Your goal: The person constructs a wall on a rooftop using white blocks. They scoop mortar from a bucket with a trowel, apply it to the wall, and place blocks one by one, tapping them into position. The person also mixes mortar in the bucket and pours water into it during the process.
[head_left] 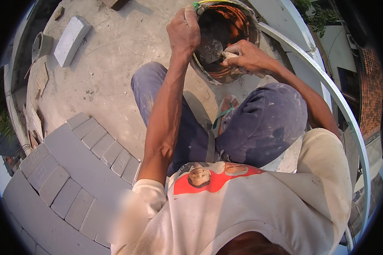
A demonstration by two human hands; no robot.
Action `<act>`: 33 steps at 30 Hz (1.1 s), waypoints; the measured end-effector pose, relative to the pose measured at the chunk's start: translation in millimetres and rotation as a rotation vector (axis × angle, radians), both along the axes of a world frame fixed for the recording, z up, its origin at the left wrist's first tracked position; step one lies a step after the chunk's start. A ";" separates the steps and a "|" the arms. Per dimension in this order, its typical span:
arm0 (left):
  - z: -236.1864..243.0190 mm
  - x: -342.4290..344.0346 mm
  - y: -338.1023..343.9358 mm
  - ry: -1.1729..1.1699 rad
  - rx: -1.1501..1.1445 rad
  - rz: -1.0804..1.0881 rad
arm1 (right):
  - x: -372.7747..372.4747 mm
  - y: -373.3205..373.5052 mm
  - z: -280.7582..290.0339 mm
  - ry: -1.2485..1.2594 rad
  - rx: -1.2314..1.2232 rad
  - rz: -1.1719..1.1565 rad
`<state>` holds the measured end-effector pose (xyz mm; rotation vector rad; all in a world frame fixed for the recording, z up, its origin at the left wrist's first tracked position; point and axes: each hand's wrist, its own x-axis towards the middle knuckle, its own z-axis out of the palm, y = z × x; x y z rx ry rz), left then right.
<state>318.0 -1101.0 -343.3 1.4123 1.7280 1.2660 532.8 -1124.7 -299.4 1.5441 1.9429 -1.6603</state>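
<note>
A round bucket (239,20) with a stained orange inside and a grey, mortar-crusted rim stands in front of me at the top. My left hand (184,30) is closed on its left edge, next to a green and yellow piece along the rim; whether it grips the rim or the handle I cannot tell. My right hand (250,59) is wrapped round the pale handle of a trowel (210,51). The trowel's mortar-smeared blade reaches into the bucket, pointing left. What lies deep in the bucket is dark and hard to make out.
Stacked grey blocks (78,204) rise at my lower left. One pale block (72,40) lies on the dusty concrete floor (110,51), beside a small grey pail (41,46). A long pale curved-looking bar (327,80) and a low wall (281,21) run along my right.
</note>
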 end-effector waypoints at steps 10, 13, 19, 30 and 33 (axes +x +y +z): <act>4.5 -8.4 4.6 -0.010 0.016 -0.012 | 10.8 45.2 -74.7 -0.748 0.959 0.566; -1.6 -19.3 5.7 0.012 0.023 -0.024 | 15.1 40.8 -73.7 -0.645 0.842 0.752; 1.3 -15.6 2.1 -0.022 0.037 0.010 | 6.0 49.9 -48.4 -0.418 0.454 0.779; -9.3 -16.6 -6.7 -0.065 0.023 0.066 | -40.2 0.1 -63.2 0.499 -0.533 -0.682; -14.4 -19.1 1.0 -0.093 0.026 0.065 | -24.2 17.9 -83.5 0.865 -0.818 -0.876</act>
